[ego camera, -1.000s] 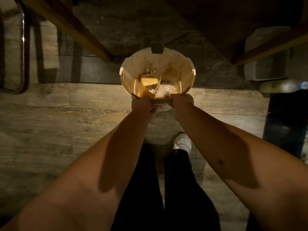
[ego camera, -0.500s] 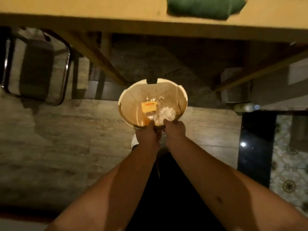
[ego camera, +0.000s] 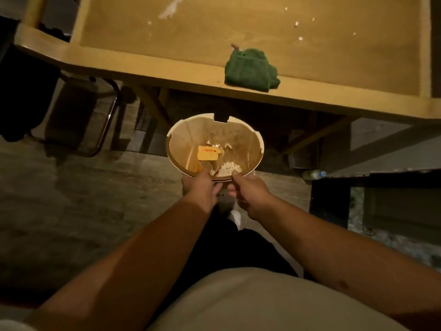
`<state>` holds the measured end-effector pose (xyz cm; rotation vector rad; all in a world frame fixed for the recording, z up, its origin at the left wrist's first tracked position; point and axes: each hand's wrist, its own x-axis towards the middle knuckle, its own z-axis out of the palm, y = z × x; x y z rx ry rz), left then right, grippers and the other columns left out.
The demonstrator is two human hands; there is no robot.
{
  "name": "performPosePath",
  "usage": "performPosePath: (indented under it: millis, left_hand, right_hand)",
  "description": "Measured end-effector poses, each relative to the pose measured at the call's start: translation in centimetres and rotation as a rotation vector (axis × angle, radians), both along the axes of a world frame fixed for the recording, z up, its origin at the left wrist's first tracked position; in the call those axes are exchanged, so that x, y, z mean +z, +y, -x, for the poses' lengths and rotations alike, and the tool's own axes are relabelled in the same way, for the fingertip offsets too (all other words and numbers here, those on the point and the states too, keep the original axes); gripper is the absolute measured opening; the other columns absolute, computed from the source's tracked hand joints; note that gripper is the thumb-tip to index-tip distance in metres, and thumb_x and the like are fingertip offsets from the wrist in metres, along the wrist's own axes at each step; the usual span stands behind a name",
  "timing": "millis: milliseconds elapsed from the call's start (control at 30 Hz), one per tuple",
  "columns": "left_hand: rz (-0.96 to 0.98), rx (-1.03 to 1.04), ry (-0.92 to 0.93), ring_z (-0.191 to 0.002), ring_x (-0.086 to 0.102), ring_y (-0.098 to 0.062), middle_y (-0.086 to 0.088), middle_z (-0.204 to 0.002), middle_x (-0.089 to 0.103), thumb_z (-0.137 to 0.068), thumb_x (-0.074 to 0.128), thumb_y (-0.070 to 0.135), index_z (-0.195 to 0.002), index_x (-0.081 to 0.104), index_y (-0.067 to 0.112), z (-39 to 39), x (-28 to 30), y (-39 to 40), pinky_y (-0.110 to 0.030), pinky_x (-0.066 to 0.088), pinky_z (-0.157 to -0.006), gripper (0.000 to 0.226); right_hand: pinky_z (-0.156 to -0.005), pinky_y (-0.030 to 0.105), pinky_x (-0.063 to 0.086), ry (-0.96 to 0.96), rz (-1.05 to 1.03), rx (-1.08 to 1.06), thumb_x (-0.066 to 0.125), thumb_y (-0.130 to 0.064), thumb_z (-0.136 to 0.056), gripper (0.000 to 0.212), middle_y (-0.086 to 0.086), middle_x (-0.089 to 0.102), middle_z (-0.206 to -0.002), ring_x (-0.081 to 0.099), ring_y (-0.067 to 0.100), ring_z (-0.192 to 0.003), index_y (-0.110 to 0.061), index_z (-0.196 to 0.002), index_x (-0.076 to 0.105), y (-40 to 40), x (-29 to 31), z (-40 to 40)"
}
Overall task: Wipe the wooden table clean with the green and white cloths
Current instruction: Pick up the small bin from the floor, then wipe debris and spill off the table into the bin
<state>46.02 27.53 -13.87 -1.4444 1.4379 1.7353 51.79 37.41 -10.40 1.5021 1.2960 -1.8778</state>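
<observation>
A round waste bin (ego camera: 248, 144) hangs just below the near edge of the wooden table (ego camera: 148, 68), with a yellow wrapper and white crumbs in its bottom. My left hand (ego camera: 202, 187) and my right hand (ego camera: 250, 194) both grip its near rim, thumbs over the lip. A crumpled green cloth (ego camera: 250, 70) lies on the table's near edge, right above the bin. White crumbs and a pale smear (ego camera: 170, 8) are scattered over the tabletop further back. No white cloth shows.
A chair with a metal frame (ego camera: 105, 130) stands at the left beside the table. Table legs and braces cross under the top. A plastic bottle (ego camera: 312, 174) lies on the floor at the right, near a dark cabinet.
The view has tilted up, so the tabletop and green cloth have come fully into sight. The bin has risen toward the table edge, both hands still on its rim.
</observation>
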Motion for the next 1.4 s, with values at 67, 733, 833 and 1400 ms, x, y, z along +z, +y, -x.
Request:
performPosePath:
  millis: [67,733,833,1400]
  left_hand:
    - [0.007,0.034,0.013,-0.090,0.068,-0.029,-0.015,-0.115,0.065,-0.089,0.069,0.006,-0.125,0.054,0.011,1.4,0.5,-0.4,-0.032,0.057,-0.047,0.040]
    - [0.078,0.019,-0.055,-0.082,0.067,-0.029,-0.023,-0.111,0.069,-0.085,0.072,0.009,-0.120,0.062,0.001,5.4,0.0,5.1,-0.027,0.050,-0.045,0.037]
    - [0.119,0.085,-0.038,-0.068,0.063,-0.033,-0.027,-0.100,0.066,-0.082,0.070,0.006,-0.118,0.061,-0.009,4.4,-0.6,8.1,-0.035,0.055,-0.046,0.040]
    - [0.188,0.305,0.065,-0.081,0.069,-0.034,-0.020,-0.090,0.068,-0.081,0.065,0.004,-0.098,0.066,-0.003,-0.8,-0.5,21.6,-0.043,0.055,-0.068,0.019]
  right_hand:
    - [-0.050,0.015,0.042,-0.068,-0.017,0.270,0.058,-0.046,-0.097,0.028,0.001,0.071,-0.081,0.066,0.008,-0.061,-0.019,-0.093,0.063,1.8,1.4,0.2]
    - [-0.118,0.054,0.023,0.540,-1.247,1.803,0.068,-0.059,-0.082,0.100,0.006,-0.001,-0.166,0.004,0.037,-0.151,-0.033,-0.155,0.005,18.0,1.3,22.7]
    - [-0.118,0.057,0.022,0.548,-1.150,1.866,0.068,-0.062,-0.082,0.108,0.004,-0.009,-0.166,-0.004,0.040,-0.150,-0.037,-0.155,-0.007,19.0,-0.8,24.5]
    - [-0.100,0.050,0.044,0.864,-1.195,1.951,0.057,-0.043,-0.095,0.068,0.008,0.035,-0.156,0.030,0.039,-0.139,-0.028,-0.153,0.025,24.6,-1.5,22.0]
